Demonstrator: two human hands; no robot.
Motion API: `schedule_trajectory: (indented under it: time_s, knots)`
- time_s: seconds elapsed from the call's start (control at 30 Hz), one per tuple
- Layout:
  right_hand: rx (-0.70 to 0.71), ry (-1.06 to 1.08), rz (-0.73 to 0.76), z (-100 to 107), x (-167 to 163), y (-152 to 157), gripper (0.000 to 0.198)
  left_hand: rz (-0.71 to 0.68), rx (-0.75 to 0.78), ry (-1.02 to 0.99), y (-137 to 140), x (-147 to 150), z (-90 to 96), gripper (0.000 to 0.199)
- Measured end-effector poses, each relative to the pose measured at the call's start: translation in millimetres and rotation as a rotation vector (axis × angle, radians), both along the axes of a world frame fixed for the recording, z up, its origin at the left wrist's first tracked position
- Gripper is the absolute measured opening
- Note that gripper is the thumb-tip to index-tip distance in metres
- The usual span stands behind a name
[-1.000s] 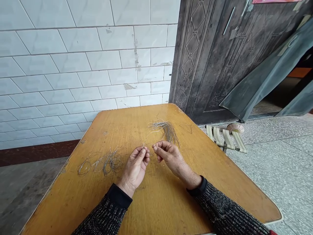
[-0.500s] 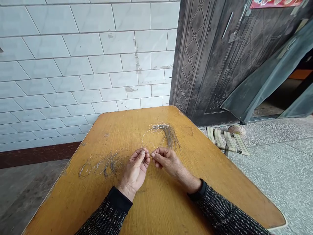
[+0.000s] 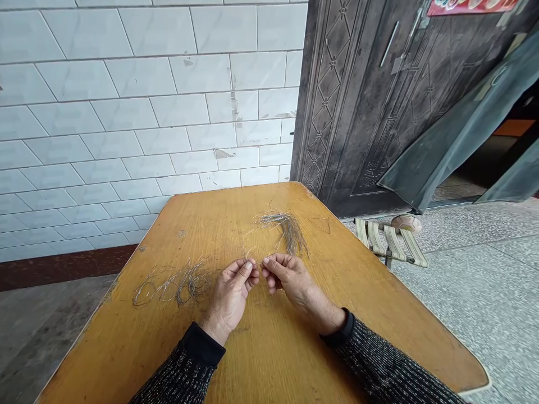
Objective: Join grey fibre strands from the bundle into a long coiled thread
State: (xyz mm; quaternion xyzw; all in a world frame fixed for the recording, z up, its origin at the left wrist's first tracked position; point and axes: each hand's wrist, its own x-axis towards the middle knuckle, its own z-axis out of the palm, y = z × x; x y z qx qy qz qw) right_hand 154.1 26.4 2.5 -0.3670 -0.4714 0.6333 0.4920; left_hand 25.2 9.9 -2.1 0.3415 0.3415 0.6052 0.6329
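Side by side over the middle of the wooden table (image 3: 273, 348), my two hands pinch a thin wire (image 3: 248, 251) between thumbs and fingertips. My left hand (image 3: 233, 292) is closed on it, with a fine curved length rising above the fingers. My right hand (image 3: 292, 280) is closed too, its fingertips a small gap from the left ones. Left of my left hand lie loose coils of thin wire (image 3: 193, 283). Beyond my right hand rests a bent bundle of grey wires (image 3: 291, 230). The wire's ends are too fine to follow.
A white tiled wall (image 3: 168, 112) stands at the table's far end. To the right are a dark patterned door (image 3: 353, 101), a grey-green curtain (image 3: 446, 140) and a low strapped folding stool (image 3: 391, 241) on the speckled floor. A single bent wire (image 3: 322, 224) lies near the table's right edge.
The wire loop above my fingers looks smaller and lower. Both hands stay nearly in place, still pinching, with fingertips slightly shifted. The wire piles have not moved on the table.
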Motion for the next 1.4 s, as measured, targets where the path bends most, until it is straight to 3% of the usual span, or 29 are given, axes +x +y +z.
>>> schedule_trajectory:
  time_s: [0.43,0.63,0.83,1.2,1.4]
  knots:
    - [0.126,0.051,-0.025,1.4,-5.6,-6.4,0.032,-0.151,-0.002,-0.116,-3.9,0.8,0.5,0.015]
    - [0.159,0.03,0.024,3.3,-2.7,-5.1,0.036,-0.186,-0.003,-0.11,-4.3,-1.0,2.5,0.015]
    - [0.251,-0.065,-0.048,2.1,0.9,-1.0,0.034,-0.215,-0.012,-0.065,-3.8,-6.6,3.0,0.017]
    - [0.104,-0.068,0.029,-0.5,3.0,1.7,0.037,-0.104,-0.004,-0.054,3.4,-11.3,1.1,0.016]
    - [-0.026,0.109,0.041,-0.8,0.1,-1.7,0.033,-0.147,0.025,-0.005,3.0,-12.0,-1.9,0.012]
